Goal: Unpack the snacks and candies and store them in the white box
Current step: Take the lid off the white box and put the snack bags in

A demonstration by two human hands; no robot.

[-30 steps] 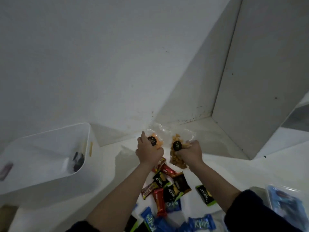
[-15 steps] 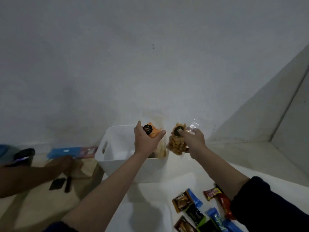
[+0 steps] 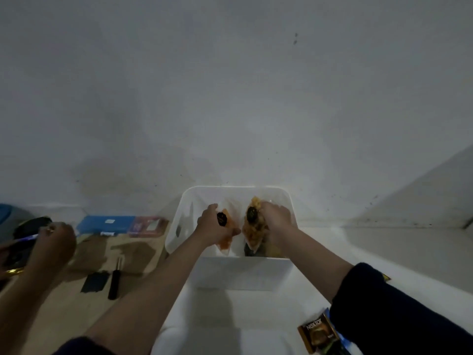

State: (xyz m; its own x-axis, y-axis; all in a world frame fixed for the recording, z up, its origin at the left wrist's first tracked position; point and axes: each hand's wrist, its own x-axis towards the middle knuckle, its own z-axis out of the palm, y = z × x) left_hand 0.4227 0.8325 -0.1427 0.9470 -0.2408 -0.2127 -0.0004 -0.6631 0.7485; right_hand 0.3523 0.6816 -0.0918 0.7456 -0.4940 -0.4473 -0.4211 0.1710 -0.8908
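The white box (image 3: 240,274) stands in the middle, against the wall. Both my hands reach down inside it. My left hand (image 3: 212,226) grips a clear bag of orange snacks (image 3: 226,239) with a round black label. Just to its right, my right hand (image 3: 275,219) holds a clear bag of golden-brown snacks (image 3: 254,229) with the same black label. The two bags hang side by side inside the box. Something dark lies on the box floor under them. A brown Nextar snack packet (image 3: 317,331) lies at the lower right beside my sleeve.
Another person's hand (image 3: 53,239) with a pen is at the left, over a wooden floor with a blue box (image 3: 106,224), a black screwdriver-like tool (image 3: 114,280) and a black card (image 3: 95,281). The white surface (image 3: 204,324) runs under the box to the right.
Both hands carried the two snack bags left from above the loose candies to the white box, then lowered them from its rim down into it. The view turned left with them.
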